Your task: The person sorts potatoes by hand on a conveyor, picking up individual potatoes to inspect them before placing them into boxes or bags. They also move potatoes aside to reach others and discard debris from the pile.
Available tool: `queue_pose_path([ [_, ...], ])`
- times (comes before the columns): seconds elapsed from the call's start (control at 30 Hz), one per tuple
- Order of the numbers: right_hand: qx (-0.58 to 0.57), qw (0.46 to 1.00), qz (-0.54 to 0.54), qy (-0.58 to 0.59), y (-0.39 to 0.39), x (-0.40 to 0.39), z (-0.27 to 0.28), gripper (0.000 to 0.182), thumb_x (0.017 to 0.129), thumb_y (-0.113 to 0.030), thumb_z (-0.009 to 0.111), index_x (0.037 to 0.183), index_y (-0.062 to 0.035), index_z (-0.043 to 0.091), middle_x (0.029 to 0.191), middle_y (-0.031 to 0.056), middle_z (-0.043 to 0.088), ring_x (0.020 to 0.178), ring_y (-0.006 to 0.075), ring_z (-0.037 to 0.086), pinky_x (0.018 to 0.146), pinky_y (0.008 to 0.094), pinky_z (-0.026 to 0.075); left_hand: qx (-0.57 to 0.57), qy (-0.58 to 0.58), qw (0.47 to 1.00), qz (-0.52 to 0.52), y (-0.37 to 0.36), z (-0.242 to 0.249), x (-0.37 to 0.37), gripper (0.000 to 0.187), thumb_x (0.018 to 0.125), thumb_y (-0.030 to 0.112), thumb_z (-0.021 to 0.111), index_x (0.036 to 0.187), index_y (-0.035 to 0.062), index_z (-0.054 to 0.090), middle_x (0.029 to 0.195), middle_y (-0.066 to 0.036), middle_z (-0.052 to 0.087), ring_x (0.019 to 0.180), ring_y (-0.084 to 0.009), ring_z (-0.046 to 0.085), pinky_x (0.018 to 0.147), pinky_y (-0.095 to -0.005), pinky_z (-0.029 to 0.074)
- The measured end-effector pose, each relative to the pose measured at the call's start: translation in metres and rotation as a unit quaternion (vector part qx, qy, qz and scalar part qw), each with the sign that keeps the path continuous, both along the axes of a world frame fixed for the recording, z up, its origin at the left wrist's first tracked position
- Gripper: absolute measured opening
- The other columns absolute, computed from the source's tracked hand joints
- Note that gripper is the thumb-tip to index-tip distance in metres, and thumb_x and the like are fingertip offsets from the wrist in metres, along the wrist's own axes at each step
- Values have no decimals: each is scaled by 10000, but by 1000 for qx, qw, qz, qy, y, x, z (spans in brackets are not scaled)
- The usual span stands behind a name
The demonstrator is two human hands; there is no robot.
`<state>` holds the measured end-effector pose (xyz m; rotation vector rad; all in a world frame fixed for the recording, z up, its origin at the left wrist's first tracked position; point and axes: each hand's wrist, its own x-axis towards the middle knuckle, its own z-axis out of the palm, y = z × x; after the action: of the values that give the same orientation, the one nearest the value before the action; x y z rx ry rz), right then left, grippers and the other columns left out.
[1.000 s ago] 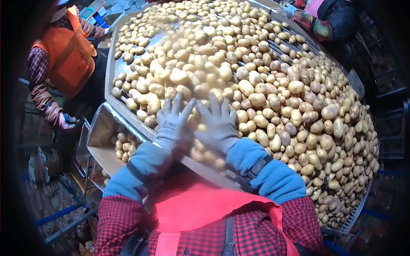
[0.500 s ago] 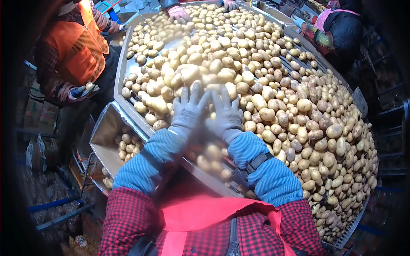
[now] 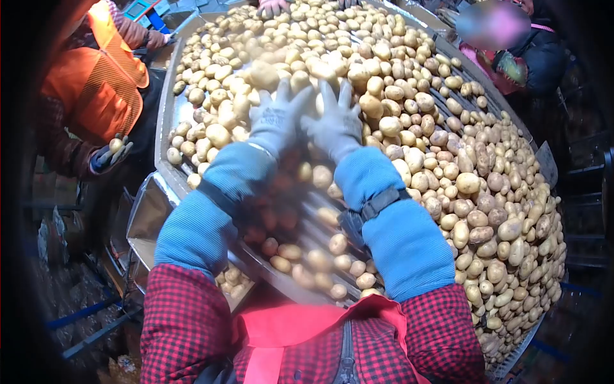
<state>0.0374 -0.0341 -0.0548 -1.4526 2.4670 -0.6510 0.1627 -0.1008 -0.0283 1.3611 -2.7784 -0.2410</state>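
Note:
Both my hands wear grey gloves and lie on a big heap of potatoes [image 3: 473, 182]. My left hand [image 3: 276, 118] has its fingers spread against the potatoes near the middle of the heap. Just to its right, my right hand [image 3: 336, 118] also rests with fingers stretched out on them. Neither hand grasps a potato. Below my wrists, several loose potatoes [image 3: 291, 251] lie on the dark slatted surface [image 3: 307, 211] of the sorting table, some blurred. Potatoes right in front of my fingertips are blurred too.
At the left, a person in an orange vest [image 3: 105, 83] holds a potato in a gloved hand [image 3: 112, 155]. Pink-gloved hands [image 3: 274, 8] of another person show at the far edge. A person in dark clothes [image 3: 540, 57] bends at upper right. A cardboard-lined bin [image 3: 150, 214] stands left of the table.
Both my hands have pushed forward, away from my body, over the heap. More of the slatted surface now shows beneath my forearms. The far pink-gloved hand has drawn back.

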Motion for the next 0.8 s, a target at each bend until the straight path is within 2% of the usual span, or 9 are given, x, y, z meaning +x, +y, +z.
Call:
queue_pose_path([
  [0.17,5,999,43,9,-36,-48,-4,986,799,-557,786,1640,-289,344,1722,174,221,1489,514,339,1215,523,371,-43,-28,998,31,-32,-15,-42,802,866,390,787,1568,484,409,1697,-160,283,1396,-463,450,1037,-676,437],
  [0.2,13,997,45,55,-41,-56,-5,958,823,-556,770,1640,-288,349,1694,183,290,1474,471,390,1209,498,385,-14,-6,1000,16,-38,-14,-43,814,872,445,792,1583,474,395,1711,-164,254,1424,-467,423,1072,-695,402],
  [0.3,-125,976,133,-116,-32,-101,-16,778,898,-442,768,1559,-166,466,1548,170,492,1410,335,520,1175,426,425,-29,41,999,11,-62,-40,-44,877,852,509,808,1607,434,370,1722,-167,220,1433,-454,420,1089,-716,388],
  [0.4,-216,965,130,-79,23,-127,17,682,915,-417,749,1488,-106,549,1468,182,578,1371,339,551,1162,427,429,-7,54,998,15,-78,-44,-48,860,880,513,783,1618,433,349,1727,-160,208,1432,-463,423,1091,-690,413],
  [0.5,-99,993,-26,65,79,-170,15,640,940,-494,685,1453,-123,592,1407,199,626,1296,368,598,1094,458,475,-9,39,999,13,-81,-40,-50,805,920,553,728,1618,436,345,1733,-151,190,1465,-485,389,1106,-662,420],
  [0.6,193,976,-103,-3,111,-178,28,624,969,-534,610,1459,-148,590,1443,197,602,1378,381,526,1141,484,426,-2,23,1000,7,-78,-35,-48,774,939,543,710,1615,442,348,1739,-147,178,1483,-486,372,1126,-653,405],
  [0.67,133,979,-80,129,131,-169,-7,640,981,-558,567,1484,-161,566,1496,168,570,1492,371,387,1205,538,335,-3,4,1000,0,-75,-31,-48,777,939,541,711,1617,434,347,1740,-147,182,1490,-478,368,1130,-655,395],
  [0.7,155,980,-89,90,128,-165,-5,677,986,-584,537,1525,-174,520,1553,131,530,1547,352,289,1228,583,276,-2,-7,1000,-1,-71,-31,-45,779,939,541,711,1619,430,347,1740,-147,184,1493,-474,366,1132,-656,390],
  [0.8,168,977,-102,81,121,-143,11,663,994,-574,567,1518,-169,543,1549,192,516,1471,423,413,1198,539,356,-42,-24,997,-56,-60,-38,-28,797,937,532,714,1628,399,341,1735,-146,210,1500,-451,368,1149,-651,364],
])
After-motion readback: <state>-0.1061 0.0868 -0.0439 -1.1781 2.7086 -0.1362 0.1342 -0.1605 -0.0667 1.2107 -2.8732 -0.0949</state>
